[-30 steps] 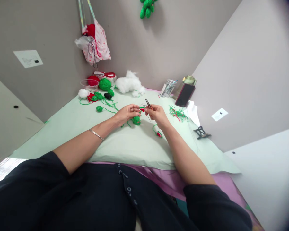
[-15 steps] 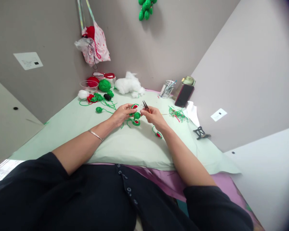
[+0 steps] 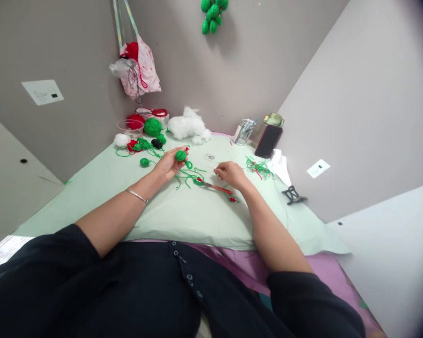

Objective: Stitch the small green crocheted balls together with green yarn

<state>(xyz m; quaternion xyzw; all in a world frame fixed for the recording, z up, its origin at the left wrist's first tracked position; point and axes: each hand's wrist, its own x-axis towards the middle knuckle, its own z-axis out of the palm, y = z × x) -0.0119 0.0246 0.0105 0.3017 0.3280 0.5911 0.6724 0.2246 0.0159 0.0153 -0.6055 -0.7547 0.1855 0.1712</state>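
Observation:
My left hand [image 3: 169, 164] holds a green crocheted ball piece [image 3: 181, 156] with a bit of red at the fingertips and a small green ring hanging below. To its right, my right hand [image 3: 231, 173] is closed in a pinch near the cloth, its fingertips on something thin that I cannot make out. Snippers with orange handles [image 3: 216, 188] lie just below that hand, their tip at a green and red crocheted piece [image 3: 198, 180]. Another red and green piece [image 3: 233, 199] lies by the handle end. Green yarn tails spread between my hands.
White stuffing [image 3: 188, 124], a green yarn ball [image 3: 152, 126] and a clear tub [image 3: 129, 127] stand at the back left. Right of centre are a cup of tools [image 3: 245, 131], a phone [image 3: 268, 141], yarn scraps [image 3: 259, 167] and a black hair clip [image 3: 294, 195].
The snippers have left my right hand and lie on the cloth. My left hand has moved left with the green piece, apart from my right hand, which has shifted slightly right and down.

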